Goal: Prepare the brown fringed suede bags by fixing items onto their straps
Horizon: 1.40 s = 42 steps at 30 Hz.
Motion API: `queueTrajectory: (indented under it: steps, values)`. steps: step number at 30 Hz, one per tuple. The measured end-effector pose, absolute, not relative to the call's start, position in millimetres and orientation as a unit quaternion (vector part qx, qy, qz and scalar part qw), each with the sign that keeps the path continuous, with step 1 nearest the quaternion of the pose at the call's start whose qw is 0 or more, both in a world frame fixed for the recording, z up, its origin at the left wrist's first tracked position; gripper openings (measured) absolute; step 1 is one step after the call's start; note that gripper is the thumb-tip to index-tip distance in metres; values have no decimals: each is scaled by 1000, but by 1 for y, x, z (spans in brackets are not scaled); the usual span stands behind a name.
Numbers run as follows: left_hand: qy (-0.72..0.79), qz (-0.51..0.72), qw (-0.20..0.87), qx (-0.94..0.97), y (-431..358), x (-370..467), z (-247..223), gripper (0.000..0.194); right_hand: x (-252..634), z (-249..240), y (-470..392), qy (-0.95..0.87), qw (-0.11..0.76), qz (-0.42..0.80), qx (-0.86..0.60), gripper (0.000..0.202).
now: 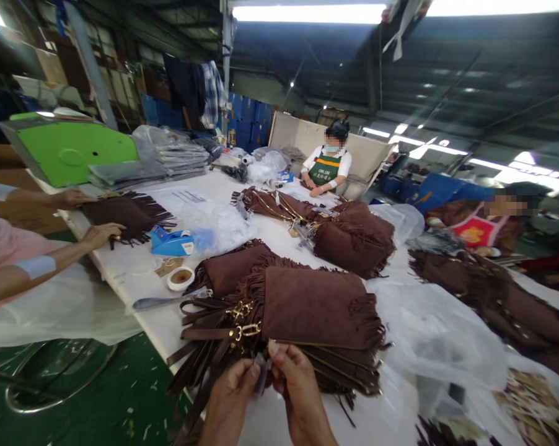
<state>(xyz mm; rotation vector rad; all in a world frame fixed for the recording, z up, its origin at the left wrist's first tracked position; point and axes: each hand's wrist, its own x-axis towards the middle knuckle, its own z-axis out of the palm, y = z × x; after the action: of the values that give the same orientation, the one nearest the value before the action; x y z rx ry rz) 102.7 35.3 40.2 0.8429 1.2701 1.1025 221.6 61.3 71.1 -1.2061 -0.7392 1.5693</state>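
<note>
My left hand (pixel 233 393) is closed, thumb and fingers pinching a small clear plastic piece (pixel 261 375). My right hand (pixel 299 387) is pinched shut just beside it, at the near edge of a stack of brown fringed suede bags; what sits between its fingertips is too small to make out. The top bag (pixel 319 303) lies flat, with gold zipper edges showing below it. Brown wrist straps (pixel 209 334) with gold clasps (pixel 248 330) hang off the stack's left side, close to my left hand.
A roll of tape (pixel 181 279) and a blue tape dispenser (pixel 172 241) lie left of the stack. More brown bags (pixel 354 238) are piled behind. Clear plastic bags (pixel 447 334) spread to the right. Co-workers sit around the white table (pixel 121 272); one person's hands (pixel 105 235) hold a bag at left.
</note>
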Motion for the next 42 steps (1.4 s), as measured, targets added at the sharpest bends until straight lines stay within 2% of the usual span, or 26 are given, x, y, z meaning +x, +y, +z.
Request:
queueTrajectory:
  steps: [6, 14, 21, 26, 31, 35, 42]
  values:
    - [504, 459, 672, 290, 39, 106, 36, 59, 225, 67, 63, -334, 466, 626, -528, 44]
    - [495, 455, 690, 269, 43, 112, 28, 57, 231, 66, 66, -402, 452, 560, -566, 46]
    - [516, 469, 656, 289, 44, 114, 25, 51, 238, 69, 58, -461, 438, 537, -554, 41]
    - [557, 472, 589, 346, 44, 113, 42, 44, 244, 71, 48, -516, 421, 466, -583, 25]
    - [583, 473, 554, 360, 45, 112, 47, 46, 242, 65, 46, -572, 412, 383, -597, 10]
    - [567, 485, 561, 357, 48, 111, 44, 48, 238, 55, 50, -571, 419, 377, -597, 9]
    - [572, 508, 530, 365, 53, 109, 53, 39, 236, 47, 54, -584, 444, 390, -557, 19]
